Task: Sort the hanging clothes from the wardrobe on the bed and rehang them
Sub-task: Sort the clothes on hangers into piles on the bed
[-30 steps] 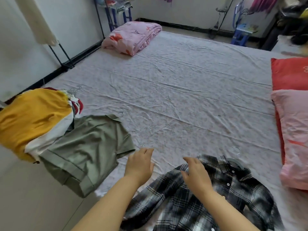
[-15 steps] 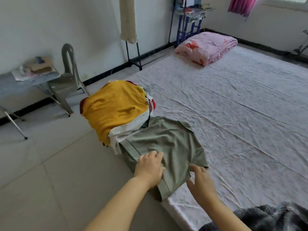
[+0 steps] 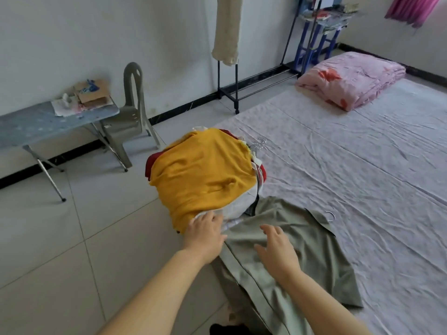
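Our left hand [image 3: 205, 234], fingers extended, touches the clothes pile [image 3: 200, 175] at its 12 o'clock. Our right hand [image 3: 278, 250], fingers spread, is over the green shirt [image 3: 312, 250], at the pile's 5 o'clock on the bed [image 3: 362, 165].

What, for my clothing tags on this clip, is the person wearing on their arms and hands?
Nothing that shows. The left forearm and right forearm are bare up to the frame edge, with no sleeve in view. The left hand and right hand carry no glove, watch, bracelet or ring that can be seen.
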Demonstrator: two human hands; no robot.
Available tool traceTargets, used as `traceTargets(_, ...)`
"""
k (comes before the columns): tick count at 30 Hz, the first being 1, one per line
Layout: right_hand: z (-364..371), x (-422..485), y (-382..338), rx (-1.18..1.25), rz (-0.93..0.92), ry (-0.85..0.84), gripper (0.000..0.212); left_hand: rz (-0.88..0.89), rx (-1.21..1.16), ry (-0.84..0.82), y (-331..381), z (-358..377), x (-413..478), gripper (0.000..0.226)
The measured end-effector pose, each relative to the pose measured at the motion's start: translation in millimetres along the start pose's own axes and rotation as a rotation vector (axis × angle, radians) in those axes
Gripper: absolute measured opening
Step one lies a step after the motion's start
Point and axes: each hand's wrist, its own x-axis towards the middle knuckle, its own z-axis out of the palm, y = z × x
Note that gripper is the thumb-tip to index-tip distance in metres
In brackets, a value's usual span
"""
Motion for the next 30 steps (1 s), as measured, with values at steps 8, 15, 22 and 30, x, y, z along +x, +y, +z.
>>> traceTargets(8, -4, 108, -52, -0.013, 0.039, -0.040, 0.052, -0.019, 0.015, -0.047, -66, -50, 89, 0.049)
traceTargets(15, 6, 189, -91, -0.052, 0.151, 0.019, 0.053, 0.096, 0.056, -0.097, -131, -75, 181, 0.052)
traceTargets(22, 31, 260, -155, 0.007, 0.351, 0.101, 0.047, 0.294, 0.066, -0.174, -209, -109, 275, 0.053)
traceTargets(30, 43, 300, -177, 0.049, 0.479, 0.125, 0.045, 0.426, 0.089, -0.228, -236, -115, 344, 0.052)
